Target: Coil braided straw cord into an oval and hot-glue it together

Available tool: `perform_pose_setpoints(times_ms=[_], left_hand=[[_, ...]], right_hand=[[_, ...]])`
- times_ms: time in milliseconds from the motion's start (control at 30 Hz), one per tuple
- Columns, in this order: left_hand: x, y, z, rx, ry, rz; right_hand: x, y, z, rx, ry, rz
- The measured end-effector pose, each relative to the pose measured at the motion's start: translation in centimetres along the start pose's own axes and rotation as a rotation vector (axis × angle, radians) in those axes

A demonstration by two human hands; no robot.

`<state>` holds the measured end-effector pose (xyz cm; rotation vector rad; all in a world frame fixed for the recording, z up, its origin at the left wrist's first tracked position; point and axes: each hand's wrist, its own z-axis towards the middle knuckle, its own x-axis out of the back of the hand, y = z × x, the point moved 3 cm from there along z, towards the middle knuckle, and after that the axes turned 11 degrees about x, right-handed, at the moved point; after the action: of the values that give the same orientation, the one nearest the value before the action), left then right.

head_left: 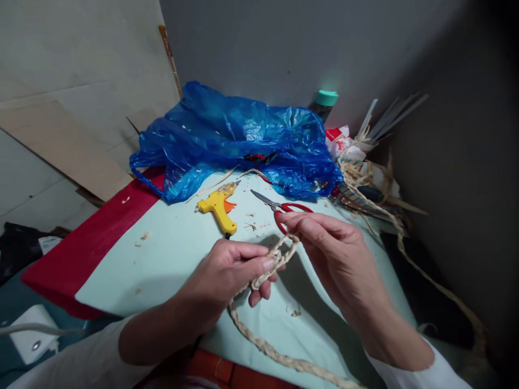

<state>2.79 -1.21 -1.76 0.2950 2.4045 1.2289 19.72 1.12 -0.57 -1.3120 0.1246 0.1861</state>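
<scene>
Currently 2 hands (237,268) (338,251) on braided cord (278,257), red-marked packet (340,143) unreadable.

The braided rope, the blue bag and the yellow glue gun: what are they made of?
The braided rope looks like dried plant fibre, dull, with uneven tan strands; which plant is unclear. The blue bag seems thin, shiny plastic: it's crinkly and partly see-through. The yellow glue gun is probably hard plastic, with a smooth moulded body.

Beige braid (267,350), yellow gun (219,209), orange trigger (229,206), red-handled scissors (276,206), blue bag (243,132), mint cloth (162,259) to my distant eye.
</scene>
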Motion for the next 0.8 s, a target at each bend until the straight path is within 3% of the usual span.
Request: perform_pose_setpoints(times_ms=[167,267,600,800], left_hand=[[0.4,-0.2,-0.1,-0.003,-0.011,-0.064],[0.4,-0.1,-0.2,-0.004,-0.036,-0.117],[0.5,0.7,-1.1,0.015,-0.123,-0.250],[0.7,0.7,-1.0,0.072,-0.170,-0.326]], right_hand=[[1.5,-0.3,0.7,0.063,0.161,-0.069],[1.9,-0.5,1.0,0.093,0.188,-0.105],[1.3,-1.0,0.2,0.106,0.017,-0.237],[0.8,-1.7,0.2,0.153,-0.144,-0.187]])
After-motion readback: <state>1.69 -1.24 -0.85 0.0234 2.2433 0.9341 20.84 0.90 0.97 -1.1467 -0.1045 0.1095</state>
